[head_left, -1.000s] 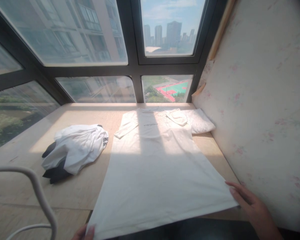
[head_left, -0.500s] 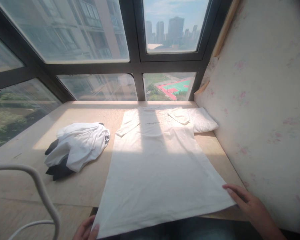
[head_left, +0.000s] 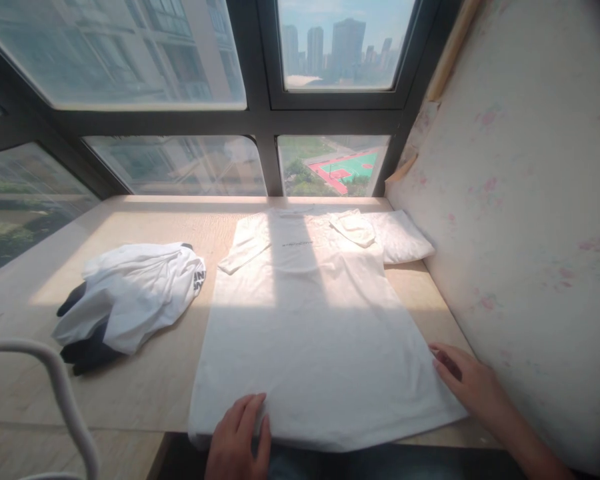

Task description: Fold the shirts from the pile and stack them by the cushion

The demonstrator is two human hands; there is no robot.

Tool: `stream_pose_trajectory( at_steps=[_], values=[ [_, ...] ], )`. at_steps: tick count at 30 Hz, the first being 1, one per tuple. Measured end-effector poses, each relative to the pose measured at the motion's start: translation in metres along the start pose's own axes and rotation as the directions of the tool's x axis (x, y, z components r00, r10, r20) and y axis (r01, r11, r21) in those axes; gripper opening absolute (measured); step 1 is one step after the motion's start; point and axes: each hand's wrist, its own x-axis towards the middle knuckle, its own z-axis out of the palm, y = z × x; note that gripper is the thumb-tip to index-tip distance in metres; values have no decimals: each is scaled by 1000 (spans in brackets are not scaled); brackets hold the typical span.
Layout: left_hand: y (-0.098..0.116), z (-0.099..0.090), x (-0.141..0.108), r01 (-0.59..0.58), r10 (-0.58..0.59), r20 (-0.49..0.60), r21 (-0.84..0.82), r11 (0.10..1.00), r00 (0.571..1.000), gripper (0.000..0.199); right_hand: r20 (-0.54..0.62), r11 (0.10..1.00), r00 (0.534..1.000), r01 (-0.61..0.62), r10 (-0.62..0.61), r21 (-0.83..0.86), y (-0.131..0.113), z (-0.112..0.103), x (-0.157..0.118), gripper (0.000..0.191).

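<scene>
A white T-shirt (head_left: 305,347) with small dark lettering on its chest lies spread flat, collar toward the window and hem toward me. My left hand (head_left: 240,437) rests over the lower left part of the shirt near the hem, fingers and thumb apart, gripping nothing. At the shirt's right side edge, above the hem corner, my right hand (head_left: 463,377) has its thumb and fingertips pinched on the fabric. The shirt's right sleeve (head_left: 354,228) is bunched on top, while the left sleeve (head_left: 243,247) angles outward.
A crumpled white garment with black parts (head_left: 140,287) lies to the left on the wooden surface (head_left: 145,403). Behind the shirt's right shoulder is a pale pillow (head_left: 405,237). A thick white curved tube (head_left: 63,387) stands at lower left. Floral wall (head_left: 540,220) borders the right; windows are behind.
My left hand has left the hem's left corner and moved right onto the shirt. My right hand has shifted up along the side edge. The hem has settled lower onto the surface.
</scene>
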Motion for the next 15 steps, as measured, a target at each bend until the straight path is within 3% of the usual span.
stream_pose_trajectory(
  at_steps=[4,8,12,15],
  values=[
    [57,34,9,-194,213,103,-170,966,972,32,65,999,997,-29,30,-19,0,0,-14,47],
    [136,72,7,-262,363,292,-332,906,885,36,116,995,988,-104,104,-7,0,-5,-31,54],
    [204,98,11,-326,484,375,-411,851,790,73,265,992,963,-80,52,98,-16,-19,-34,50],
    [235,113,22,-281,496,388,-490,825,777,92,350,989,936,-87,40,119,-38,-35,-34,48]
  ],
)
